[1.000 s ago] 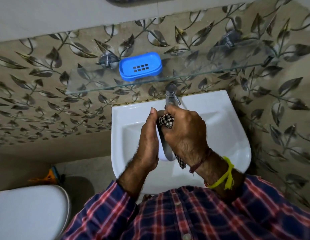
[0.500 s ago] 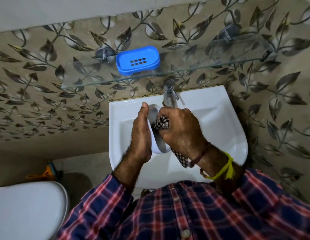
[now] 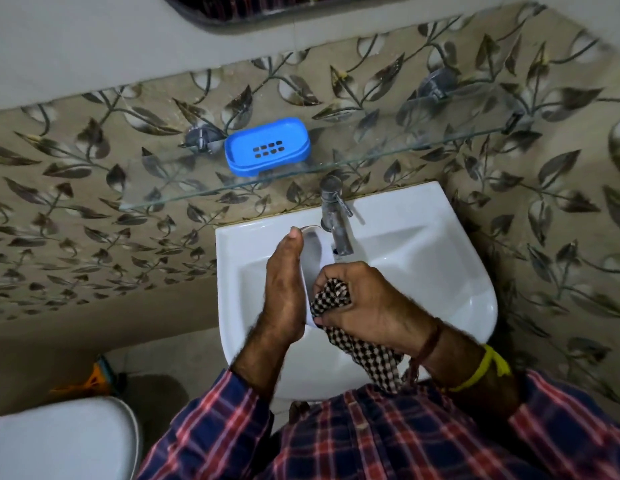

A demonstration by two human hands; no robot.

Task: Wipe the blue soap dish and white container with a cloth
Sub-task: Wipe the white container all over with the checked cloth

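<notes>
The blue soap dish [image 3: 267, 146] sits on the glass shelf [image 3: 388, 154] above the basin, with nobody touching it. My left hand [image 3: 284, 292] grips the white container [image 3: 313, 251] from its left side and holds it over the sink. My right hand [image 3: 364, 299] is closed on a black-and-white checked cloth [image 3: 331, 296], pressed against the near end of the container. The cloth's loose tail hangs down toward my shirt. Both hands hide much of the container.
A steel tap [image 3: 336, 216] stands just behind the container over the white sink [image 3: 440, 258]. A white toilet lid [image 3: 59, 441] is at the lower left, with an orange object [image 3: 94, 379] on the floor beside it. Leaf-patterned tiles cover the wall.
My right hand and the cloth have slid from the far end of the container, near the tap, down to its near end. My left hand keeps its grip.
</notes>
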